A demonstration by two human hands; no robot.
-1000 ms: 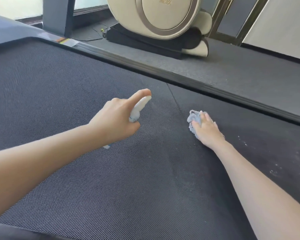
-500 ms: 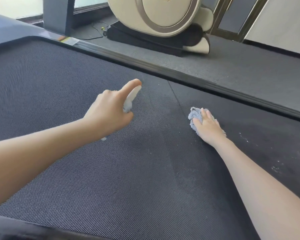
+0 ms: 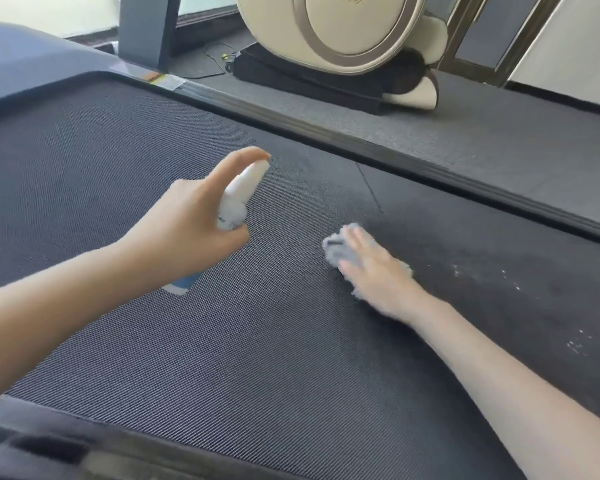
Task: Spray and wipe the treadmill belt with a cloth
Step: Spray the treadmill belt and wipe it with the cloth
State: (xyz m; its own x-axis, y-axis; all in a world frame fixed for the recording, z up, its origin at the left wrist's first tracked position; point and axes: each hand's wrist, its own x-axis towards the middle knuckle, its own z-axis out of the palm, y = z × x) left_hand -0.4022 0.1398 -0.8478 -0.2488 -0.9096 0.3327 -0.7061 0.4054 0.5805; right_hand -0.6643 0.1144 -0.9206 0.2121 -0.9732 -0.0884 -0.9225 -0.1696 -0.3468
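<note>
While the left hand [image 3: 187, 230] curls round a white spray bottle [image 3: 238, 199], forefinger atop, the right hand [image 3: 371, 268], fingers flat, presses a grey cloth [image 3: 336, 249] onto the treadmill belt [image 3: 291, 375]; rail sticker [image 3: 165, 81] unreadable.

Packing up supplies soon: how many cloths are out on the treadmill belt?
1. The grey cloth lies on the treadmill belt under the right hand, right of the spray bottle that the left hand grips. The arms may hide another.

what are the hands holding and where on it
The left hand grips the spray bottle round its body, forefinger on its top. The right hand presses the cloth with straight fingers.
</note>
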